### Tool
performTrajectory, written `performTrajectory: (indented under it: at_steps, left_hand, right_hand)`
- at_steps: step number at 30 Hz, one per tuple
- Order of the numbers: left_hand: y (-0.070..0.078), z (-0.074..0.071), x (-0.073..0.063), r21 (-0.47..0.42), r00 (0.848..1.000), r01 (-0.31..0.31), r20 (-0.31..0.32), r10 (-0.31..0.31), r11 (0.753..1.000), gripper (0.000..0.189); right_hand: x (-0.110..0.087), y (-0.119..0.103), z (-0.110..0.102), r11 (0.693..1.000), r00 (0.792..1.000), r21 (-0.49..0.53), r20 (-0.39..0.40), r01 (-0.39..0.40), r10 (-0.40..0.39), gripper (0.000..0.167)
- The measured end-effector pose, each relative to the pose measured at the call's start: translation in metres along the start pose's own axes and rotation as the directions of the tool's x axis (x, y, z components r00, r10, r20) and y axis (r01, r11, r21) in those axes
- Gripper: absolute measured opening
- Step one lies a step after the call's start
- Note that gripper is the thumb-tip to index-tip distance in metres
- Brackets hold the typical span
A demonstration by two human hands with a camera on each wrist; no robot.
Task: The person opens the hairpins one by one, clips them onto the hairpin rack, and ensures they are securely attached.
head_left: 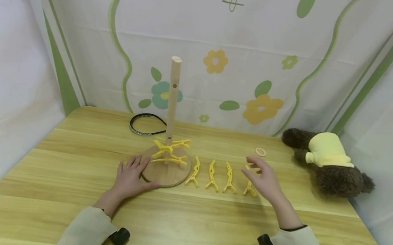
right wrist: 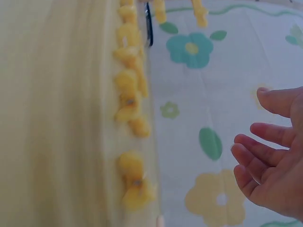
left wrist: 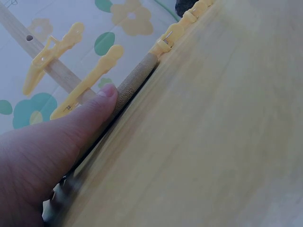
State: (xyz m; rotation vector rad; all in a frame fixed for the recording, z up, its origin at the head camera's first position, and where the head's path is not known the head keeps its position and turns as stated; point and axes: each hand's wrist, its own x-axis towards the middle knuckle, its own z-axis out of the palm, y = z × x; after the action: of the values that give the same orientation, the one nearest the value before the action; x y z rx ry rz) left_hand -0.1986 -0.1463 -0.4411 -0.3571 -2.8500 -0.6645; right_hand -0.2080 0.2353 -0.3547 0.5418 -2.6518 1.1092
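A wooden stand has an upright pole [head_left: 172,103] on a round base [head_left: 164,177]. Several yellow alligator hair clips [head_left: 177,159] sit low on the pole; two of these clips [left wrist: 85,85] show against it in the left wrist view. My left hand [head_left: 132,178] rests at the base's left edge, fingers spread and thumb lying straight along the front rim. More yellow hair clips [head_left: 211,175] lie in a row right of the base. Over the rightmost clip [head_left: 249,188], partly hiding it, hovers my right hand [head_left: 264,180], its fingers relaxed and apart with nothing between them [right wrist: 279,151].
Behind the pole lies a black headband [head_left: 140,133]. A small beige ring [head_left: 260,152] is on the table [head_left: 183,227] beyond my right hand. At the far right rests a brown plush toy [head_left: 337,178] in a yellow top. A printed cloth [head_left: 244,34] hangs behind.
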Motion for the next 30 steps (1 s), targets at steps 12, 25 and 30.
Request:
performTrajectory:
  at_steps: [12, 25, 30]
  left_hand:
    - [0.0, 0.001, 0.001, -0.004, 1.0, 0.004, 0.002, -0.004, 1.0, 0.097]
    - [0.0, 0.001, 0.001, -0.013, 1.0, 0.007, -0.001, -0.007, 1.0, 0.096]
    - [-0.001, 0.0, 0.001, -0.012, 1.0, 0.009, 0.005, -0.009, 1.0, 0.096]
  right_hand:
    - [-0.036, 0.046, 0.008, 0.989, 0.989, 0.012, -0.04, -0.144, 0.145, 0.039]
    - [-0.047, 0.072, 0.029, 0.99, 0.981, -0.047, -0.152, -0.132, 0.123, 0.026]
    - [-0.047, 0.073, 0.03, 0.981, 0.971, -0.079, -0.177, -0.176, 0.16, 0.02]
